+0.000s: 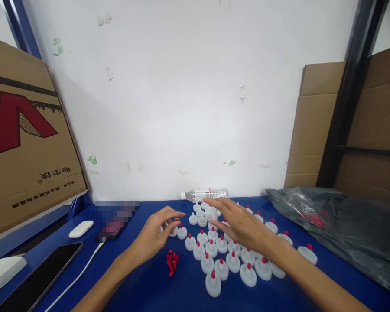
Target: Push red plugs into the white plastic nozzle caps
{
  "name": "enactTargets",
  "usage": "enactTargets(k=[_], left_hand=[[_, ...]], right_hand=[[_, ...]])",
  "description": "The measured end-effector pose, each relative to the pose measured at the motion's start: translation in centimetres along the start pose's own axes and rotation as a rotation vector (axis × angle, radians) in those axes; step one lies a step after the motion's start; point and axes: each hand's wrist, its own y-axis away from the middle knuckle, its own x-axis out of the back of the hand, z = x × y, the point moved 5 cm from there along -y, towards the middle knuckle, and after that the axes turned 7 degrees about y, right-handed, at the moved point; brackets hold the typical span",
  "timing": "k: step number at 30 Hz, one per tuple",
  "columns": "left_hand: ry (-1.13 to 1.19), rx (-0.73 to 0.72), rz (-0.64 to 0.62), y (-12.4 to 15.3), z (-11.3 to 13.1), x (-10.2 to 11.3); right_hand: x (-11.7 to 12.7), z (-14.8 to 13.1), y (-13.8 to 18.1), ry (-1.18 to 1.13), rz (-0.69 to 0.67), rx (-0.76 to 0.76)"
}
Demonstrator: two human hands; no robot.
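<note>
- pinching one white cap (174, 231) at the left edge of the group, the left hand (154, 237) rests on the blue table (143, 286).
- the right hand (243, 226) hovers spread over the red-tipped caps (221, 260).
- loose red tips (172, 262) lie near the left wrist.

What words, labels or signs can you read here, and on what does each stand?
"V": large red mark on the cardboard box, possibly a logo.
Dark print below it: upside down, too blurred to read.
Water bottle label: too small to read.
</note>
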Motion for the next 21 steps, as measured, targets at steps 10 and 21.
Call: enactTargets(k=[10, 21], left_hand=[[0.017, -0.234, 0.261, 0.8, 1.0, -1.1], [0.164, -0.177, 0.311, 1.5, 1.7, -2.9]], right_hand=[[-1.0, -1.4, 0.2, -0.001, 0.065, 0.157], [-0.8, -3.8, 0.3, -0.137, 0.192, 0.244]])
